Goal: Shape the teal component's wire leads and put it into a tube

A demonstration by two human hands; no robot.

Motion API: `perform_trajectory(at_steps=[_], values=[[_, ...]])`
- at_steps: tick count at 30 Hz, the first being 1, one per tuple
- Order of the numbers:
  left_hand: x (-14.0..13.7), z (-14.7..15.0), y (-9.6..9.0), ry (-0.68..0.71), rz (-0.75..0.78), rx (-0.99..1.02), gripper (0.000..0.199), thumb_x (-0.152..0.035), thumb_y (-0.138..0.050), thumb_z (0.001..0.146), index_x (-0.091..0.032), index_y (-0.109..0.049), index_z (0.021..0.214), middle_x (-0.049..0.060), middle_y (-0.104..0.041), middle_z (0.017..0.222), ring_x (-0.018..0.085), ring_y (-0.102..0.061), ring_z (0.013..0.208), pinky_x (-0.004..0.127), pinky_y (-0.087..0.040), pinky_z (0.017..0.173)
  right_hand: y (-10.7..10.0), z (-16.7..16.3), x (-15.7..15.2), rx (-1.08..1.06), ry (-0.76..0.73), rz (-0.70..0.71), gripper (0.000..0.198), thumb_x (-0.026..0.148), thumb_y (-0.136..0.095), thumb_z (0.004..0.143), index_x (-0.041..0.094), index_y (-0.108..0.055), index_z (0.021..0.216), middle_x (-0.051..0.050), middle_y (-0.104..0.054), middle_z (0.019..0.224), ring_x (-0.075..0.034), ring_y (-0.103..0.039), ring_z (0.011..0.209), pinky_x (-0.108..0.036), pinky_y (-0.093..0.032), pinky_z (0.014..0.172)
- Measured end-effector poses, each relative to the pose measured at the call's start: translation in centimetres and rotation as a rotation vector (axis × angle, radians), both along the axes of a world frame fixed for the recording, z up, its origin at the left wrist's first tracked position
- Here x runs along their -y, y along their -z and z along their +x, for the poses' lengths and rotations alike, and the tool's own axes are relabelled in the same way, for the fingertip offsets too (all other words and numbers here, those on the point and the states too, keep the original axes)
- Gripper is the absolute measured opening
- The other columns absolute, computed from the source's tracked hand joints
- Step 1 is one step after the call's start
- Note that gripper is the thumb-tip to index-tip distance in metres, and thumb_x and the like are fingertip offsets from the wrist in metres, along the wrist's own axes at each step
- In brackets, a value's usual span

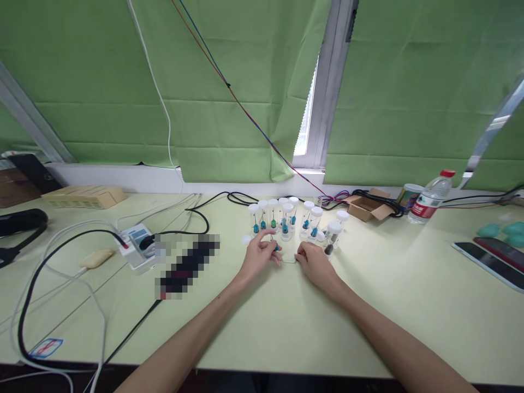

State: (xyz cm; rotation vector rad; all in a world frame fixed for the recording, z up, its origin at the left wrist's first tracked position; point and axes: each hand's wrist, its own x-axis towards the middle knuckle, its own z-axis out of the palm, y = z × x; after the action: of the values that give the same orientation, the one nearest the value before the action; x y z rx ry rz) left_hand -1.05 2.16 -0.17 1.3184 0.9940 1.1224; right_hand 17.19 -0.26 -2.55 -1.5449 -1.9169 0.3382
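Observation:
My left hand [260, 254] is closed in a pinch on a small blue piece with a thin stem [276, 248]. Opposite it, my right hand [315, 262] has its fingers pressed together at the end of a thin whitish rod [289, 261], which lies between the two hands just above the tabletop. Right behind the hands stand several clear vials with white caps [286, 229]; blue pieces on thin stems show inside most of them, and one holds a green piece [273, 223]. Beside my right hand, a vial [331, 238] contains a dark piece.
Behind the vials, black cables and a small open cardboard box [368, 207] lie by the wall. A water bottle [429, 199] and phones [491, 265] are on the right. At left are a white power adapter [141, 248], looped cables and a blurred dark object [188, 267].

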Motion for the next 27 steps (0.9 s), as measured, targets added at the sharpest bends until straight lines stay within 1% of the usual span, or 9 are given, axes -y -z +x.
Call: perform_trajectory(at_steps=[4, 6, 9, 12, 15, 17, 19, 22, 27], values=[[0.1, 0.1, -0.1, 0.024, -0.054, -0.007, 0.026, -0.032, -0.064, 0.078, -0.013, -0.064, 0.095, 0.009, -0.069, 0.079, 0.016, -0.065, 0.055, 0.029, -0.051, 0.054, -0.6, -0.3, 0.1, -0.079, -0.017, 0.094, 0.015, 0.015, -0.052, 0.089, 0.02, -0.049, 0.075, -0.004, -0.059, 0.077, -0.02, -0.055, 0.072, -0.03, -0.04, 0.065], [0.1, 0.1, 0.0, 0.039, -0.076, 0.012, 0.027, -0.035, -0.067, 0.077, -0.012, -0.065, 0.092, 0.009, -0.069, 0.08, 0.015, -0.064, 0.056, 0.028, -0.05, 0.055, -0.8, -0.5, 0.3, -0.124, -0.037, 0.138, 0.014, 0.018, -0.049, 0.091, 0.02, -0.051, 0.077, -0.004, -0.057, 0.08, -0.02, -0.054, 0.074, -0.031, -0.042, 0.067], [0.1, 0.2, 0.2, 0.052, -0.104, 0.048, 0.032, -0.041, -0.072, 0.074, -0.013, -0.064, 0.088, 0.009, -0.07, 0.078, 0.014, -0.063, 0.057, 0.027, -0.049, 0.055, -0.7, -0.8, 0.4, -0.25, -0.071, 0.143, 0.013, 0.022, -0.049, 0.091, 0.02, -0.054, 0.079, -0.006, -0.054, 0.088, -0.019, -0.056, 0.079, -0.032, -0.046, 0.071], [0.1, 0.3, 0.3, 0.065, -0.105, 0.055, 0.037, -0.046, -0.075, 0.071, -0.014, -0.062, 0.084, 0.009, -0.07, 0.077, 0.013, -0.061, 0.056, 0.026, -0.046, 0.054, -0.5, -1.0, 0.4, -0.426, -0.113, 0.084, 0.013, 0.027, -0.052, 0.09, 0.02, -0.055, 0.08, -0.006, -0.055, 0.094, -0.017, -0.06, 0.076, -0.031, -0.049, 0.069], [0.1, 0.3, 0.4, 0.078, -0.091, 0.046, 0.038, -0.047, -0.076, 0.07, -0.015, -0.06, 0.081, 0.006, -0.069, 0.072, 0.012, -0.058, 0.053, 0.025, -0.042, 0.052, -0.4, -1.2, 0.5, -0.603, -0.166, -0.065, 0.015, 0.033, -0.056, 0.088, 0.02, -0.054, 0.082, -0.003, -0.06, 0.079, -0.016, -0.061, 0.063, -0.03, -0.049, 0.06], [0.2, 0.3, 0.5, 0.084, -0.087, 0.032, 0.036, -0.047, -0.075, 0.071, -0.016, -0.059, 0.08, 0.003, -0.066, 0.065, 0.01, -0.054, 0.049, 0.025, -0.04, 0.052, -0.4, -1.3, 0.4, -0.686, -0.182, -0.144, 0.018, 0.037, -0.059, 0.086, 0.02, -0.054, 0.082, -0.001, -0.06, 0.068, -0.017, -0.061, 0.059, -0.029, -0.049, 0.057], [0.3, 0.3, 0.5, 0.091, -0.092, 0.021, 0.035, -0.046, -0.075, 0.072, -0.016, -0.058, 0.08, 0.001, -0.063, 0.058, 0.008, -0.049, 0.046, 0.024, -0.038, 0.053, -0.5, -1.3, 0.4, -0.738, -0.174, -0.162, 0.022, 0.04, -0.063, 0.082, 0.02, -0.054, 0.079, -0.001, -0.061, 0.065, -0.017, -0.061, 0.059, -0.028, -0.049, 0.054], [0.4, 0.3, 0.5, 0.093, -0.104, 0.038, 0.034, -0.045, -0.075, 0.073, -0.016, -0.058, 0.08, 0.001, -0.063, 0.057, 0.009, -0.049, 0.047, 0.024, -0.037, 0.054, -0.6, -1.2, 0.2, -0.765, -0.155, -0.154, 0.026, 0.042, -0.067, 0.077, 0.02, -0.055, 0.075, 0.0, -0.06, 0.063, -0.016, -0.059, 0.056, -0.028, -0.048, 0.052], [0.4, 0.4, 0.5, 0.091, -0.137, 0.081, 0.035, -0.044, -0.078, 0.069, -0.016, -0.059, 0.079, 0.001, -0.063, 0.059, 0.01, -0.052, 0.049, 0.026, -0.04, 0.056, -0.4, -1.1, 0.0, -0.792, -0.149, -0.158, 0.027, 0.042, -0.071, 0.074, 0.019, -0.057, 0.077, 0.0, -0.062, 0.063, -0.016, -0.061, 0.059, -0.03, -0.052, 0.06]])
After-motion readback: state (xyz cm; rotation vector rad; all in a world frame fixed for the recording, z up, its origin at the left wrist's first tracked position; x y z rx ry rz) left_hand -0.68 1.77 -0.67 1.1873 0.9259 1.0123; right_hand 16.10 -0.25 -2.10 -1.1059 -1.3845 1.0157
